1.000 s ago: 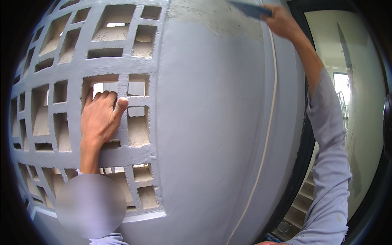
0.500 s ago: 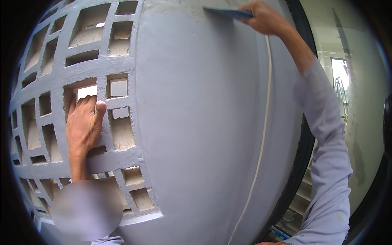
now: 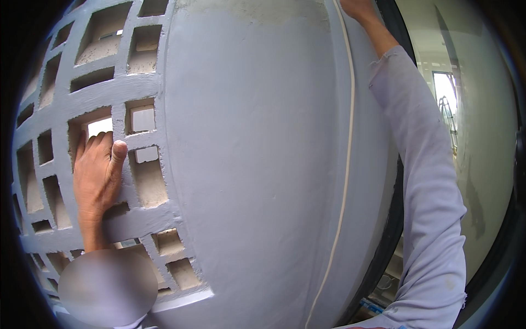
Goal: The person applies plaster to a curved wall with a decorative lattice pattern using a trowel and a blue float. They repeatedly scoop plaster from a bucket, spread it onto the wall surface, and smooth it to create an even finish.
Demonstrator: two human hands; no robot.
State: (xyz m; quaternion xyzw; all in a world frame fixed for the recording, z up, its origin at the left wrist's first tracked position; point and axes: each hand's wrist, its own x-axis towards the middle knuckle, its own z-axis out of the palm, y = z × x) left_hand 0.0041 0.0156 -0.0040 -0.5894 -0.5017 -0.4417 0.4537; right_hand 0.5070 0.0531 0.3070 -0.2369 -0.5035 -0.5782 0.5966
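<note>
Four fingers of my left hand (image 3: 98, 175) bend into an opening (image 3: 82, 122) of the grey lattice wall (image 3: 137, 88), left of the smooth wall panel (image 3: 252, 137); thumb apart, fingertips hidden, so I cannot tell clamping. Right hand (image 3: 359, 8): cut off by top edge; finger state unknown. Judged: lattice rigid, immovable, gritty, little slip. Best hold: thick bars (image 3: 145, 219); thin ribs (image 3: 119, 118) might chip.

A building site, from the patchy grey wall (image 3: 252, 164), rough-edged lattice (image 3: 93, 96) and ladder (image 3: 450, 118)
</note>
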